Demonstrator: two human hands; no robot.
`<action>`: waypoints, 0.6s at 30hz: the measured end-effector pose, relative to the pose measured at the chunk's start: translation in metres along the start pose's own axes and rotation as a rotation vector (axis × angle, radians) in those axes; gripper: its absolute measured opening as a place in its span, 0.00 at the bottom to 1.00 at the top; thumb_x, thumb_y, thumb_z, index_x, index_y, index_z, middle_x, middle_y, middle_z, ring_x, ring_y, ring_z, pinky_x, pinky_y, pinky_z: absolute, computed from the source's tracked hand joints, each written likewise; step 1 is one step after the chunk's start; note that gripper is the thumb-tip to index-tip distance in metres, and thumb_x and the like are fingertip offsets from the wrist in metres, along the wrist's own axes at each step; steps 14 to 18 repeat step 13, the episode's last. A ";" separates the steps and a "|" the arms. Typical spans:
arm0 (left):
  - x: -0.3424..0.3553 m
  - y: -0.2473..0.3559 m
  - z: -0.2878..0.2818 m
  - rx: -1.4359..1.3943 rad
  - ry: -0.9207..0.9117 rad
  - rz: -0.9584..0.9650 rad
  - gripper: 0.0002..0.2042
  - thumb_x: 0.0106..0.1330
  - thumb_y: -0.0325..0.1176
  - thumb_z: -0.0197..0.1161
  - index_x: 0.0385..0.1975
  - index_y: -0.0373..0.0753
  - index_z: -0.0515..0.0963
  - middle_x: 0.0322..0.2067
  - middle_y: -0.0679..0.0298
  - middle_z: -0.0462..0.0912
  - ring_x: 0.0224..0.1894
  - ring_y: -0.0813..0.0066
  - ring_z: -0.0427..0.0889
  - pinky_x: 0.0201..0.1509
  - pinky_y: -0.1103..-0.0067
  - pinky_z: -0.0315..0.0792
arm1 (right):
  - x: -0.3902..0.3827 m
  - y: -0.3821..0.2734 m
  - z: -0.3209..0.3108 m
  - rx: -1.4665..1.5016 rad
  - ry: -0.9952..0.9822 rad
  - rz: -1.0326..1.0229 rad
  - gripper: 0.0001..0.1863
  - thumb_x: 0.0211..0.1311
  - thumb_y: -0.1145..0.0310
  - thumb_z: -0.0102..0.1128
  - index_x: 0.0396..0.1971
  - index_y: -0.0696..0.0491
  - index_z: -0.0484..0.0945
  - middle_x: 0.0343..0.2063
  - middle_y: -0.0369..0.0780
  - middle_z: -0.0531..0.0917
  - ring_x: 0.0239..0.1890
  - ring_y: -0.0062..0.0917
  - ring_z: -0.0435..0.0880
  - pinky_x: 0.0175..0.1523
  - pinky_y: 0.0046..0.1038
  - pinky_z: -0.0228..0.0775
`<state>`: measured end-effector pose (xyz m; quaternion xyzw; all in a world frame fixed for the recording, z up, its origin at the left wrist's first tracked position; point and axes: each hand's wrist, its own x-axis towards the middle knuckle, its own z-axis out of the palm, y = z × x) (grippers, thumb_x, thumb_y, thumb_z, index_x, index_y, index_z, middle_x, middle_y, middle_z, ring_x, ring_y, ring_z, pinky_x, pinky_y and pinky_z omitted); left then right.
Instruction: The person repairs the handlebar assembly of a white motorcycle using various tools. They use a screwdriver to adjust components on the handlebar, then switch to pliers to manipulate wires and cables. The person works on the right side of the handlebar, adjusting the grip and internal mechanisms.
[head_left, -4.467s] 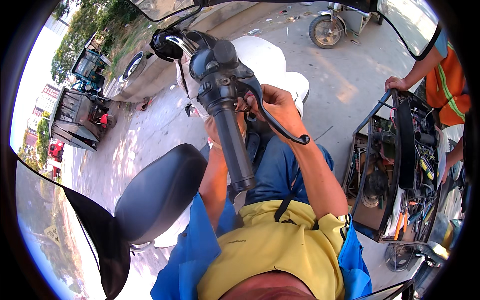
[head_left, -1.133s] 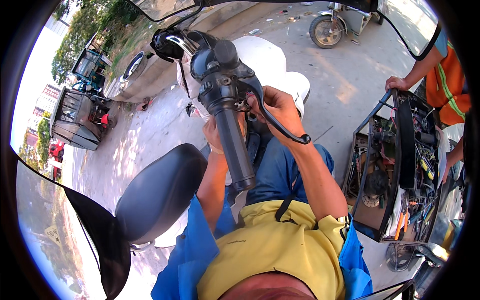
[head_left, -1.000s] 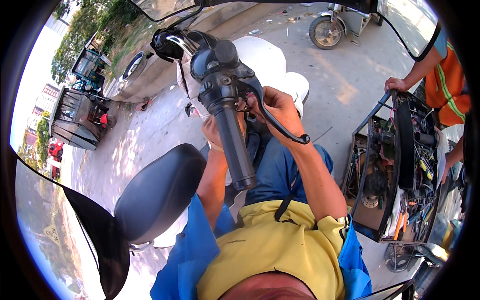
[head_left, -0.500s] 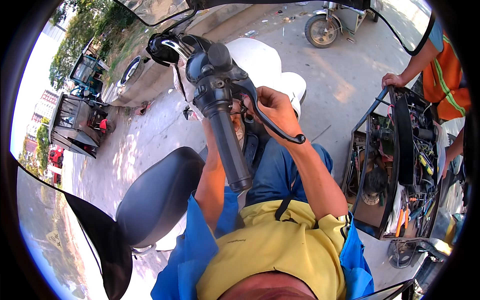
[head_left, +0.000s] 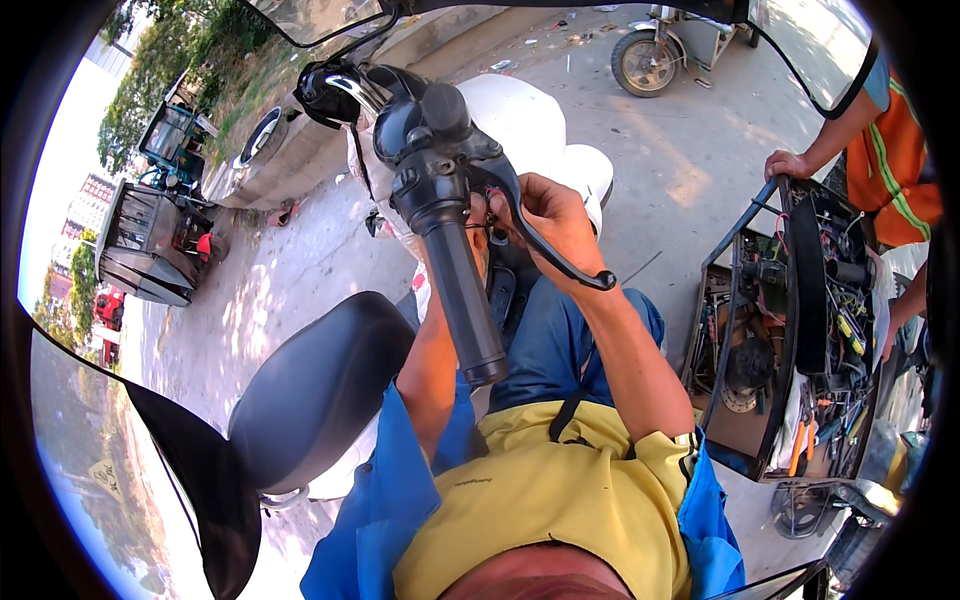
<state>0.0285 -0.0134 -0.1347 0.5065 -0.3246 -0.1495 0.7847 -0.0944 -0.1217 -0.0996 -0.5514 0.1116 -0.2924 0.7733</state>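
A black handlebar grip (head_left: 465, 300) with its switch housing (head_left: 432, 180) juts toward me, and a curved black brake lever (head_left: 550, 245) runs along its right side. Under the lever's pivot end, my right hand (head_left: 556, 225) is closed, thumb and fingers pinched around something small beside thin wires. My left hand (head_left: 480, 240) reaches up from behind the grip, which hides most of it. Its fingertips are bent together close to the right hand's, at the same small part. What either hand pinches is too small and too covered to name.
A black seat (head_left: 320, 390) lies left of the grip, white bodywork (head_left: 515, 115) beyond it. At right stands a tool cart (head_left: 790, 340) full of tools and parts, with another person's hand (head_left: 788, 164) on its frame. Parked three-wheelers (head_left: 155, 245) stand far left; a wheel (head_left: 645, 62) is ahead.
The handlebar grip and lever sit very slightly farther right in the picture. Both hands stay at the lever's base, with only small shifts of the fingers.
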 end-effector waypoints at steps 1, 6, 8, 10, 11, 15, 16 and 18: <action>0.000 0.002 -0.005 -0.215 -0.054 -0.134 0.09 0.69 0.33 0.69 0.39 0.33 0.83 0.26 0.62 0.83 0.23 0.74 0.81 0.24 0.78 0.74 | 0.000 -0.001 0.000 -0.006 -0.004 0.007 0.08 0.72 0.72 0.63 0.41 0.63 0.82 0.29 0.34 0.84 0.31 0.12 0.79 0.37 0.19 0.71; -0.004 0.041 0.004 -0.358 -0.033 -0.477 0.08 0.68 0.31 0.69 0.40 0.33 0.82 0.25 0.63 0.82 0.23 0.74 0.80 0.25 0.80 0.72 | 0.000 -0.004 0.001 0.018 -0.009 0.047 0.08 0.72 0.75 0.60 0.42 0.65 0.82 0.32 0.37 0.87 0.35 0.14 0.82 0.42 0.20 0.76; -0.009 0.041 0.005 -0.123 0.058 -0.423 0.07 0.68 0.30 0.70 0.40 0.35 0.83 0.26 0.62 0.83 0.23 0.73 0.81 0.26 0.79 0.72 | 0.001 -0.001 0.001 0.032 -0.025 0.073 0.08 0.72 0.75 0.60 0.43 0.65 0.82 0.32 0.37 0.87 0.35 0.14 0.83 0.42 0.20 0.76; -0.014 0.031 0.005 0.309 0.209 -0.202 0.06 0.67 0.29 0.70 0.41 0.37 0.84 0.28 0.61 0.86 0.25 0.69 0.85 0.26 0.76 0.74 | -0.001 -0.002 0.001 0.010 -0.015 0.080 0.09 0.73 0.75 0.61 0.44 0.65 0.82 0.33 0.38 0.87 0.35 0.15 0.83 0.43 0.20 0.77; -0.013 0.024 0.000 0.514 0.142 0.040 0.06 0.67 0.29 0.70 0.41 0.39 0.85 0.31 0.60 0.88 0.27 0.66 0.86 0.28 0.75 0.76 | -0.001 -0.003 0.002 0.001 -0.012 0.086 0.09 0.73 0.74 0.61 0.44 0.65 0.81 0.33 0.38 0.88 0.35 0.15 0.83 0.43 0.20 0.77; -0.013 0.011 -0.011 0.718 0.080 0.286 0.06 0.67 0.29 0.71 0.42 0.40 0.86 0.33 0.60 0.89 0.29 0.64 0.88 0.30 0.74 0.77 | -0.001 0.000 0.003 0.078 -0.027 0.083 0.10 0.73 0.72 0.64 0.45 0.64 0.82 0.34 0.39 0.88 0.36 0.16 0.85 0.46 0.22 0.79; -0.013 0.011 -0.011 0.718 0.080 0.286 0.06 0.67 0.29 0.71 0.42 0.40 0.86 0.33 0.60 0.89 0.29 0.64 0.88 0.30 0.74 0.77 | -0.001 0.000 0.003 0.078 -0.027 0.083 0.10 0.73 0.72 0.64 0.45 0.64 0.82 0.34 0.39 0.88 0.36 0.16 0.85 0.46 0.22 0.79; -0.013 0.011 -0.011 0.718 0.080 0.286 0.06 0.67 0.29 0.71 0.42 0.40 0.86 0.33 0.60 0.89 0.29 0.64 0.88 0.30 0.74 0.77 | -0.001 0.000 0.003 0.078 -0.027 0.083 0.10 0.73 0.72 0.64 0.45 0.64 0.82 0.34 0.39 0.88 0.36 0.16 0.85 0.46 0.22 0.79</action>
